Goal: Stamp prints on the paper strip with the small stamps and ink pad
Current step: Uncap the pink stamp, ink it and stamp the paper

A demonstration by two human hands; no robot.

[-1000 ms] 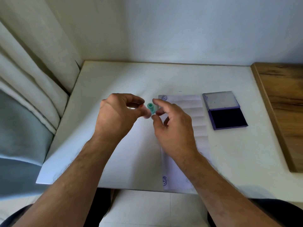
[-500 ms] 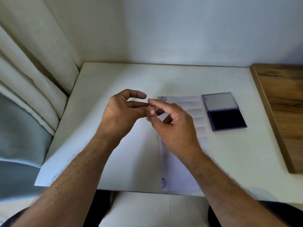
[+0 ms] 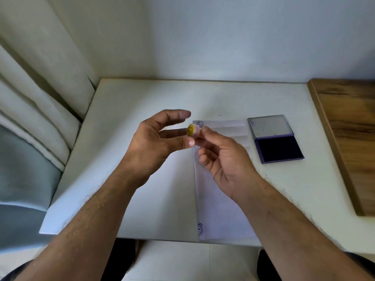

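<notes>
Above the table I hold a small pink stamp with a yellow smiley face on its end [image 3: 190,130]. My right hand [image 3: 225,159] pinches it between index finger and thumb. My left hand [image 3: 156,142] is beside it with fingers spread, its middle fingertip and thumb at the stamp's smiley end. The white folded paper strip [image 3: 219,216] lies under my right hand and runs from the table's middle to its near edge. It carries one blue round print at the far left corner and one at the near left corner. The open ink pad [image 3: 279,149], dark blue with its lid [image 3: 268,125] folded back, lies right of the strip.
The white table [image 3: 142,98] stands in a corner, with a wall behind it and a curtain [image 3: 40,82] on the left. A wooden surface [image 3: 349,128] adjoins the table on the right. A grey cushion [image 3: 22,175] lies at the lower left.
A teal stamp showed between my fingertips a second ago. Now a pink stamp with a yellow smiley end is there, my left fingers have spread, and my right hand has turned palm-up.
</notes>
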